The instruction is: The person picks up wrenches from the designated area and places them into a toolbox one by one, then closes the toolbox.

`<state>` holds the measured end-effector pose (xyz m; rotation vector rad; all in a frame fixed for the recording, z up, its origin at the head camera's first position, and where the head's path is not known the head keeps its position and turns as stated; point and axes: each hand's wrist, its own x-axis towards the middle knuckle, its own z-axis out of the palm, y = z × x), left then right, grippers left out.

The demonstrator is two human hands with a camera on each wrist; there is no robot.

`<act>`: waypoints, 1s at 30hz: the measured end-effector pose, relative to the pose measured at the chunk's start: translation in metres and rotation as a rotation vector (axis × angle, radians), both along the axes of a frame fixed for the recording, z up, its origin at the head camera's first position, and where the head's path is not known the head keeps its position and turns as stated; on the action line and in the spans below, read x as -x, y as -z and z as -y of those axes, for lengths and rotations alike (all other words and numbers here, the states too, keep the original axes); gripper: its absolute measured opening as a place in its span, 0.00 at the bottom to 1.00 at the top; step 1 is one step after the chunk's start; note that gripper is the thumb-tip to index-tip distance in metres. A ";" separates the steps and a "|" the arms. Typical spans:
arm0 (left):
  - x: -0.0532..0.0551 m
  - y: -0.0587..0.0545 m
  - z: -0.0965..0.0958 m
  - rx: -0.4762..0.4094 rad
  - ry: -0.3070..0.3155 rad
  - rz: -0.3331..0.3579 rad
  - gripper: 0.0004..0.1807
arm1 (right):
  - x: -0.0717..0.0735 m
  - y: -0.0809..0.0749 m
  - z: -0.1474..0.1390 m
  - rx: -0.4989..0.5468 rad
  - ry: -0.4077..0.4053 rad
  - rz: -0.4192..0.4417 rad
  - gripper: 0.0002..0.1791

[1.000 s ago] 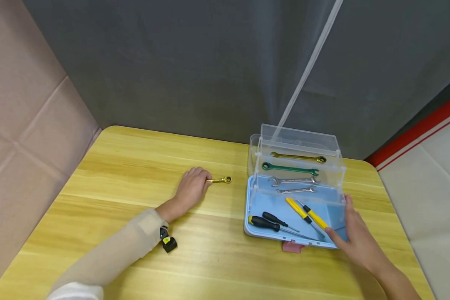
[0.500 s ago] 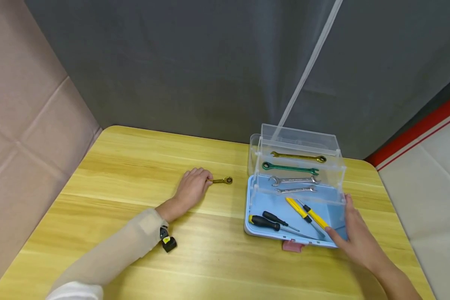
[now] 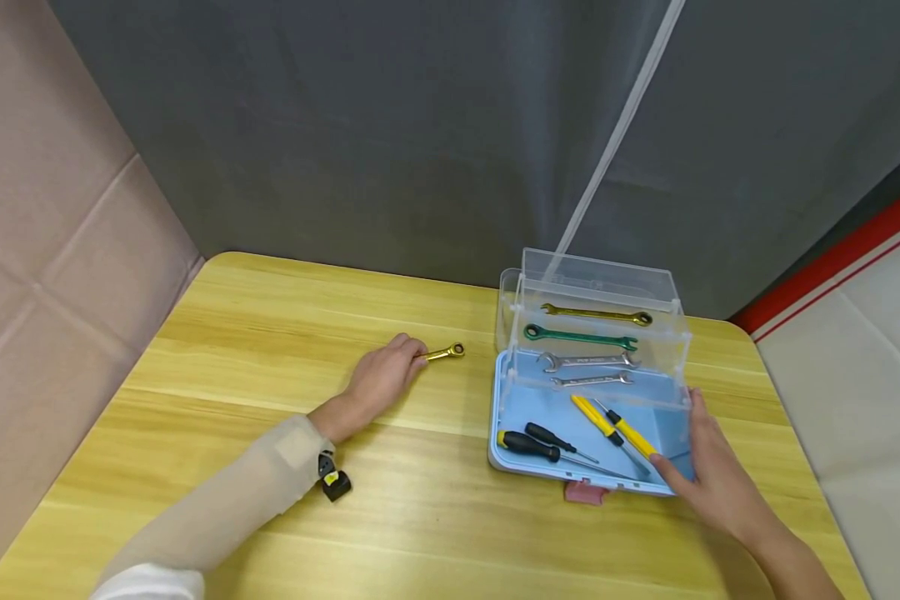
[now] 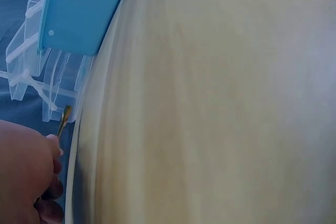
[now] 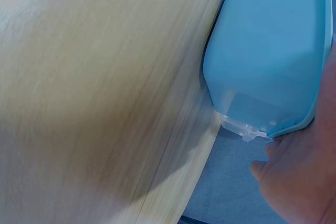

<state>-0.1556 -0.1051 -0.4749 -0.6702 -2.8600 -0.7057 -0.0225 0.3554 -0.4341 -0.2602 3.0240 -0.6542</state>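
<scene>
My left hand [image 3: 384, 377] pinches a gold ratchet wrench [image 3: 446, 352] left of the toolbox. Its ring end sticks out to the right, tilted up; the rest is hidden in the hand. In the left wrist view, the left hand [image 4: 26, 171] shows at the lower left, with the wrench tip [image 4: 65, 116] beyond the thumb. The light-blue toolbox [image 3: 499, 425] stands open at the right, and my right hand [image 3: 723, 475] holds its right end, thumb over the rim and fingers outside. In the right wrist view, the right hand [image 5: 299, 171] lies against the box wall [image 5: 262, 51].
Clear trays [image 3: 678, 350] rise at the box's back, holding another gold wrench [image 3: 596, 314], a green wrench [image 3: 581, 336] and two silver wrenches [image 3: 588, 362]. Below lie black-handled screwdrivers [image 3: 528, 445] and yellow-handled tools [image 3: 594, 415]. A pink latch [image 3: 585, 493] hangs in front. A grey curtain [image 3: 345, 150] backs the table.
My left hand has shifted slightly, and the gold wrench's ring end has tipped upward from lying flat near the table. The right hand and toolbox stay put.
</scene>
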 end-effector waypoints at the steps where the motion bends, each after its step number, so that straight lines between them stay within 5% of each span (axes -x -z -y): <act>1: 0.000 0.000 0.000 -0.002 0.000 -0.001 0.12 | 0.000 0.000 0.000 -0.001 0.001 0.002 0.59; 14: 0.001 -0.008 0.001 -0.108 0.002 0.009 0.10 | -0.001 -0.001 0.001 -0.006 0.007 0.003 0.59; 30: 0.006 -0.014 0.002 -0.104 0.000 0.038 0.12 | 0.000 0.002 -0.001 0.001 -0.005 -0.022 0.59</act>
